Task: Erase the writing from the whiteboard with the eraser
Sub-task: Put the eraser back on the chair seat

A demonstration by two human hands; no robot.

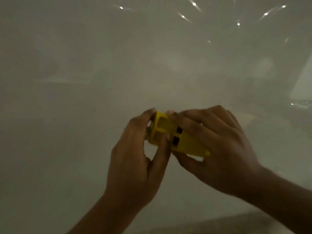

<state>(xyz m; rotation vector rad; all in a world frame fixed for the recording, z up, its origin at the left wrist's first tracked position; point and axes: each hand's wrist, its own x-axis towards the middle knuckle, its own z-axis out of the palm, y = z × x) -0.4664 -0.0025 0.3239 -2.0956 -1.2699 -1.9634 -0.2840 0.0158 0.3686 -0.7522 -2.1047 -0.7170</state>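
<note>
A yellow plastic eraser (168,130) with two small dark squares on its back is held between both hands in the lower middle of the head view. My left hand (135,159) pinches its left end with thumb and fingers. Over its right end my right hand (217,146) is wrapped, fingers on top and thumb under. The glossy whiteboard (118,65) fills nearly the whole frame behind the hands. I see no writing on the part in view. The picture is dim and blurred.
Bright spots of ceiling light (194,4) reflect off the board's top. A pale bright patch (303,81) sits at the right edge. A darker strip (219,223) runs along the bottom below the board.
</note>
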